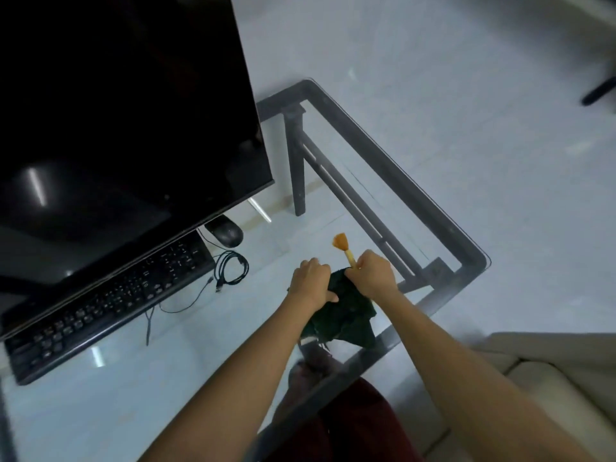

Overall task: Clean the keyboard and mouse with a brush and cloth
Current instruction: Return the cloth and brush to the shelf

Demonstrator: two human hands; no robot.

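- Head view looks down on a glass desk (pixel 160 368) with a dark metal frame, pale floor tiles showing through the top.
- Left hand (pixel 311 278) is clenched on the upper edge of a dark green cloth (pixel 346 315), knuckles up.
- Right hand (pixel 375 273) is just beside the left one, fist closed around the handle of a brush (pixel 343 247); its fingers also seem to pinch the cloth's top corner.
- Brush sticks up out of the right fist, its orange bristles fanned out and pointing away from the person.
- Cloth hangs bunched below both hands, over the near right part of the desk close to its edge.
- Black keyboard (pixel 106 305) lies slantwise on the left side of the desk, partly under the lower edge of a dark, switched-off monitor (pixel 126 121).
- Black mouse (pixel 226 232) sits beyond the keyboard's right end, close under the monitor's corner, well apart from the hands.
- Thin black cable (pixel 230 266) lies coiled between the keyboard and the hands, with loose ends trailing toward the keyboard.
- Dark red clothing shows at the bottom edge, below the desk.
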